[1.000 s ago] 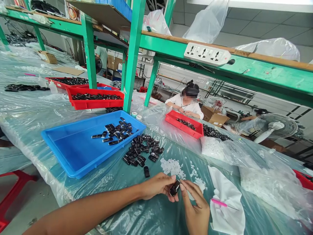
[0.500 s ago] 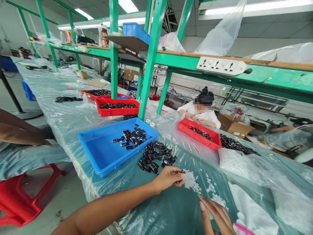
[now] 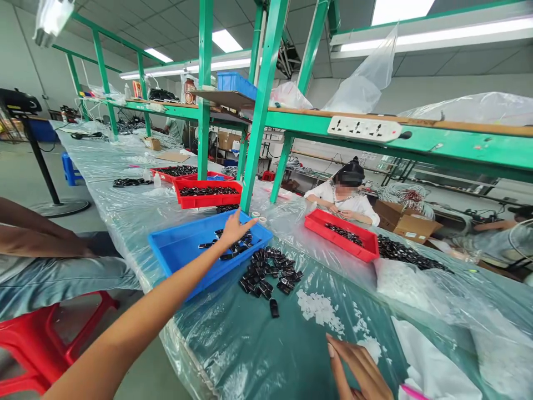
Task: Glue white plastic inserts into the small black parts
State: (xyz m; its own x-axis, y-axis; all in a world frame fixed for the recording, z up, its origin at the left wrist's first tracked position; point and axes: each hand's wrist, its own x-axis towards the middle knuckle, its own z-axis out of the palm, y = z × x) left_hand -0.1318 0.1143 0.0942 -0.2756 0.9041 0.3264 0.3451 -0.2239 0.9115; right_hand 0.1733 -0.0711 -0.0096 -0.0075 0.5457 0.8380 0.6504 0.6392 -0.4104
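Above the right part of the blue tray (image 3: 166, 242) is my left hand (image 3: 236, 229), its thumb and index finger spread and nothing visible in them. Black pieces (image 3: 233, 244) lie in the tray beneath it. Beside the tray is a pile of black pieces (image 3: 266, 269) on the table, with one single black piece (image 3: 273, 308) nearer to me. My right hand (image 3: 358, 366) rests low at the right, close to small white pieces (image 3: 320, 310); its thumb and fingertips are near each other, and whether something small sits between them is too small to tell.
Red trays (image 3: 210, 200) of black parts stand behind the blue tray. Another red tray (image 3: 362, 250) is at the right, before a person in white. A green shelf post (image 3: 260, 128) rises behind the blue tray. Plastic bags (image 3: 410, 280) lie at the right; someone sits at the left.
My left hand has moved from beside the white pieces to over the blue tray, and its pinch has opened. A single black piece now shows in front of the pile. The view has shifted slightly.
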